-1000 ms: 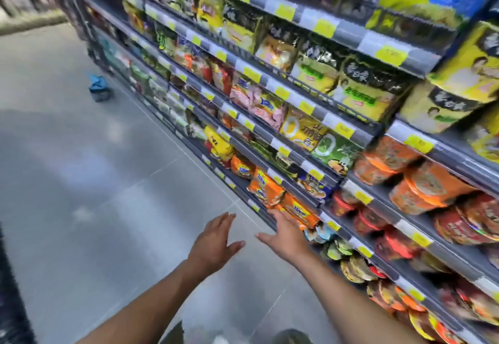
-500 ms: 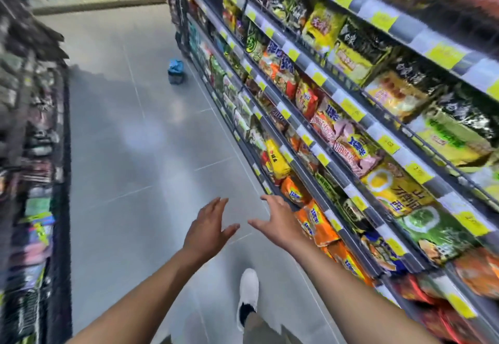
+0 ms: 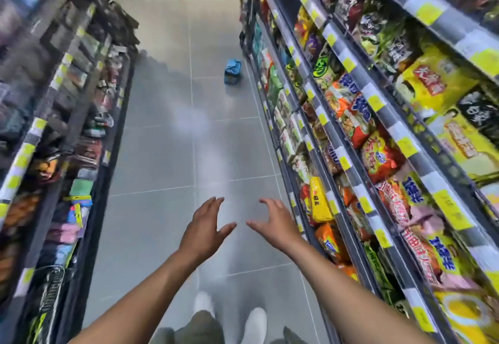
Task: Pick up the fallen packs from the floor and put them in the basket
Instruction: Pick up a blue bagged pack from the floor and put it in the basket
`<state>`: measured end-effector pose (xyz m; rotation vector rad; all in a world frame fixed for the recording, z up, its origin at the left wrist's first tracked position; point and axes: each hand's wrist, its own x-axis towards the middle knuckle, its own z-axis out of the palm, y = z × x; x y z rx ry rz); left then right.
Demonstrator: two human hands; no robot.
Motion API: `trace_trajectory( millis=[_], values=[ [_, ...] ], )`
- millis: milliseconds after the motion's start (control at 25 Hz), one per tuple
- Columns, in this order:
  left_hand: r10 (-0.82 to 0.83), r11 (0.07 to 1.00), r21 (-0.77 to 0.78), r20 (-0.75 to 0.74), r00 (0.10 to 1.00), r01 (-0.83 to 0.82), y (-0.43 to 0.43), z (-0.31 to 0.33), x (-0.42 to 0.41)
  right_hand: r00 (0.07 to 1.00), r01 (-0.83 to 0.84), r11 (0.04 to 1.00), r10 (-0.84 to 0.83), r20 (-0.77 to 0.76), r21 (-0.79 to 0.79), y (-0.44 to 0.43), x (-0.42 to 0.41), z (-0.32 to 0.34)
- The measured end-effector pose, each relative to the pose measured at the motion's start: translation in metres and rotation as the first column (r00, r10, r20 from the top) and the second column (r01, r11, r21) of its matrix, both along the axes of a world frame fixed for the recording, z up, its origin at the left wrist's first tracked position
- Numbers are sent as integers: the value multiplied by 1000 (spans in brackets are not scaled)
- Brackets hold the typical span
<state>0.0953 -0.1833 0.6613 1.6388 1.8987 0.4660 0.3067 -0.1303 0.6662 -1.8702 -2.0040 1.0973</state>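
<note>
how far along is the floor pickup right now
Done: nothing visible yet. In hand: nothing; the left hand and right hand are open and empty, held out above the floor. Left: everything. A blue object sits on it far down the aisle beside the right shelving; whether it is a pack or the basket is unclear.

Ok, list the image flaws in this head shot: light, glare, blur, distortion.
Head view: wide-angle distortion leans both sides outward; pale glare patch on the floor; left shelves dim and smeared; right shelves brighter; left hand and right hand fairly sharp.
</note>
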Motion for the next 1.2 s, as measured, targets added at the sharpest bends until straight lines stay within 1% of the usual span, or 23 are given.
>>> trace_trajectory(
  millis=[120, 320, 560, 680, 920, 1040, 1120, 1200],
  values=[
    [86, 996, -9, 3, 996, -86, 37, -2, -39, 998, -60, 998, 60, -17, -4, 57, -41, -4],
    [144, 990, 9, -8, 990, -144, 121, -10, -124, 994, -108, 994, 108, -15, -6, 159, -118, -8],
    [101, 995, -17, -58, 993, -102, 228, 2, -203, 997, -73, 997, 73, -6, -5, 265, -186, 1],
    [66, 997, -25, -64, 996, -68, 286, 3, -224, 998, -56, 998, 56, -7, -11, 319, -205, -1],
    [16, 1000, -22, -89, 996, -18, 429, -7, -250, 999, -34, 999, 34, -11, -4, 455, -225, -16],
    [23, 999, -45, -91, 996, -27, 508, -7, -256, 999, -41, 999, 41, -21, -18, 541, -236, -20],
    [-1, 998, -62, -107, 994, -6, 557, 1, -259, 999, -46, 999, 45, -27, -28, 592, -245, -18],
    [23, 998, -59, -125, 992, -31, 603, 5, -266, 999, -49, 998, 49, -23, -25, 639, -258, -17]
  ],
)
